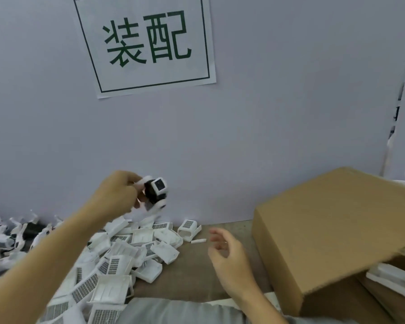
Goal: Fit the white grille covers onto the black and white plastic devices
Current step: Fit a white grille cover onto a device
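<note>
On the brown table [222,272], white grille covers [117,260] pile at seven o'clock; left hand [117,195] grips a black and white device [155,194], right hand [229,256] hovers loosely spread, empty.

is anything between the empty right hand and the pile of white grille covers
Nothing visible. The right hand hovers open over bare table, and the pile of grille covers lies just to its left with a clear gap between. The left hand holds the device up above the pile, out of that path.
</note>
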